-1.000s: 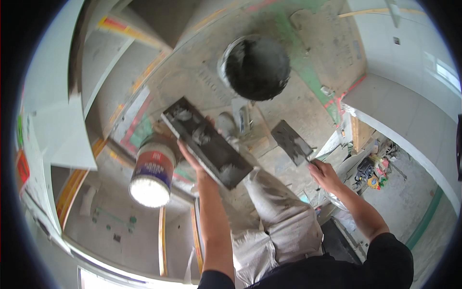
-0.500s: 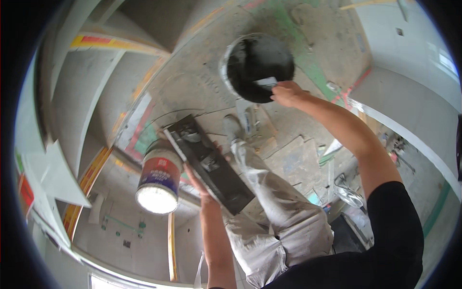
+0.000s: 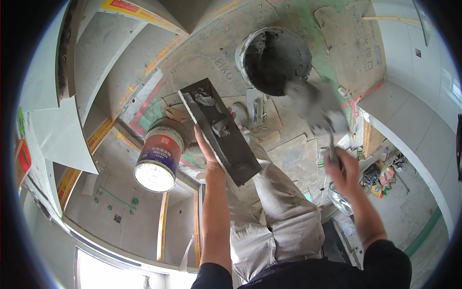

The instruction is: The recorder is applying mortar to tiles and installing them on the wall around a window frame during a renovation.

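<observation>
My left hand (image 3: 209,149) grips a long dark rectangular board (image 3: 220,132) with a pale edge and dabs of grey paste on its face. In my right hand (image 3: 342,172) is the handle of a trowel (image 3: 331,120), its blade blurred by motion and loaded with grey paste. Just beyond the blade is a round bucket (image 3: 272,60) of dark grey mortar. A white, red and blue lidded pail (image 3: 155,159) stands left of my left hand. A small metal tool (image 3: 255,107) lies below the bucket.
Worn protective boards (image 3: 192,67) with green and red tape cover the floor. Pale partitions with yellow-edged strips (image 3: 86,149) are at left. A tiled ledge (image 3: 399,115) runs along the right, with a pile of clutter (image 3: 380,176) below it. My legs (image 3: 274,202) are below the board.
My right hand went into the bucket half a second ago and has since come back down and right with paste on the trowel. The board in my left hand is raised slightly.
</observation>
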A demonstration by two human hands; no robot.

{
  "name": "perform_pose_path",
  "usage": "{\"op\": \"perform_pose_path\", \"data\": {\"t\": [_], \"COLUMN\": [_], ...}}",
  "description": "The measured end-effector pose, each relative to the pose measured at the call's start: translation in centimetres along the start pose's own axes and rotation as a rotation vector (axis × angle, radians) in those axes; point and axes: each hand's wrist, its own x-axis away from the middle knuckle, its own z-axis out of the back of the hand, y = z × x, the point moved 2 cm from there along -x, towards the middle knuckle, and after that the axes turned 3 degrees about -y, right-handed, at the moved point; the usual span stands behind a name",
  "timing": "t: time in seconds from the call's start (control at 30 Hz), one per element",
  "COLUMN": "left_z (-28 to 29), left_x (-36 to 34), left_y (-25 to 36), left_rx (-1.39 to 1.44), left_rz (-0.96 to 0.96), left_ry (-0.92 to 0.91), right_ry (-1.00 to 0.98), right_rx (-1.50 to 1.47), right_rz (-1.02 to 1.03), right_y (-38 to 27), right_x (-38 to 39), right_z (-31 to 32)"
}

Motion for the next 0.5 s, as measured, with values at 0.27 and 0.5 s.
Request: {"op": "perform_pose_path", "data": {"t": [0.27, 0.5], "left_z": [-2.7, -1.3], "left_x": [-1.4, 0.4], "left_y": [-2.0, -0.4], "left_rx": [0.006, -0.119], "left_rz": [-0.002, -0.001], "left_ry": [-0.086, 0.043], "right_ry": [0.059, 0.208], "right_rx": [0.063, 0.107], "right_rz": [0.072, -0.005], "right_y": [6.4, 8.9], "right_x": [7.5, 3.9], "right_z": [-16.7, -13.6]}}
